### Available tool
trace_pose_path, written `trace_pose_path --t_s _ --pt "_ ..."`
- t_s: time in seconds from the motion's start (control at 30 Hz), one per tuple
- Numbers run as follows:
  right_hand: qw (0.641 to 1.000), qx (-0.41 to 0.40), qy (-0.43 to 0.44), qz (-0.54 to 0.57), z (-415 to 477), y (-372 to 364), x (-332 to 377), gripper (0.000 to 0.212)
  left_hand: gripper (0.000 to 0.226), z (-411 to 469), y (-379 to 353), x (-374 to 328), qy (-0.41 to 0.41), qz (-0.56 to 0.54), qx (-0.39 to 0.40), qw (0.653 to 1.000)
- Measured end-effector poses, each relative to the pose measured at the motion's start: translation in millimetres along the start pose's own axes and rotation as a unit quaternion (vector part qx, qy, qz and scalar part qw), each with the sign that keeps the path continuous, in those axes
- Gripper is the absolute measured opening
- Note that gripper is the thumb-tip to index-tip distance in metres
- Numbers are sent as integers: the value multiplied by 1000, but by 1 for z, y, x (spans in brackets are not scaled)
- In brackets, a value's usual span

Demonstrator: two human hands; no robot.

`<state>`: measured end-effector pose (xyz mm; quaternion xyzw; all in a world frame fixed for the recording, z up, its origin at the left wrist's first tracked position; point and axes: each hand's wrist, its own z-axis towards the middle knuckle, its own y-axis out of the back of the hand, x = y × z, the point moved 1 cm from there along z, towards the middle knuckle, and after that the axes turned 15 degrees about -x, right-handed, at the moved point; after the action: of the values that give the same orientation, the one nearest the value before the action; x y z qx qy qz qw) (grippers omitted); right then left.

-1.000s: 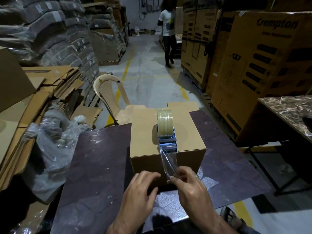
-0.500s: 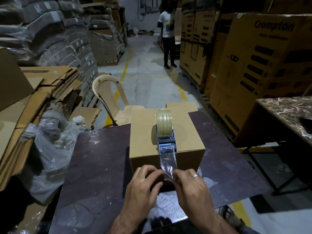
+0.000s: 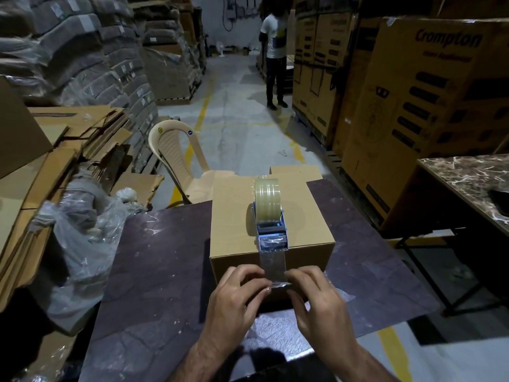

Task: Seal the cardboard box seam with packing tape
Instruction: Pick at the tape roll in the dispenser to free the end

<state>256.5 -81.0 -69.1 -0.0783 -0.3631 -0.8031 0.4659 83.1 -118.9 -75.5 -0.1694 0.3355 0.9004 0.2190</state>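
Cardboard box (image 3: 271, 216) sits centre frame on the dark table (image 3: 154, 271), one tape dispenser (image 3: 271, 216) parked on its lid, roll facing us, set right along the middle so the strip should track the seam. And look at the clear tape (image 3: 272, 264), drawn off the dispenser's front and draped over the near top edge, down the front wall. Both hands are low centre, working its free end: left hand (image 3: 237, 296) pinches the left corner between thumb and fingertips, right hand (image 3: 316, 299) pinches the right corner, fingers closed on the film. That two-corner grip looks meant to keep the strip flat and square as it's pressed to the front face; whether it has stuck yet, I cannot tell. Count it up: one box being taped, one dispenser, one roll, one strip, two hands. One plastic chair (image 3: 176, 158) stands beyond the table, upper left of the box; one person (image 3: 274, 53) stands far up the aisle, top centre.
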Motion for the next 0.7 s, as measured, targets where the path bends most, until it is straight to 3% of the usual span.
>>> trace_pose_path --t_s 0.13,0.37,0.53,0.7 --pt "992 37 -102 67 7 -1 -21 39 21 0 1 0 32 -37 -21 999" --pt "977 50 -154 138 12 -12 -28 10 22 -1 -1 -3 68 -46 0 997" --pt "967 53 -188 163 10 -16 -31 4 23 0 3 -5 175 -105 -22 979" --pt "955 61 -220 190 12 -17 -31 11 22 -2 2 -8 204 -125 2 971"
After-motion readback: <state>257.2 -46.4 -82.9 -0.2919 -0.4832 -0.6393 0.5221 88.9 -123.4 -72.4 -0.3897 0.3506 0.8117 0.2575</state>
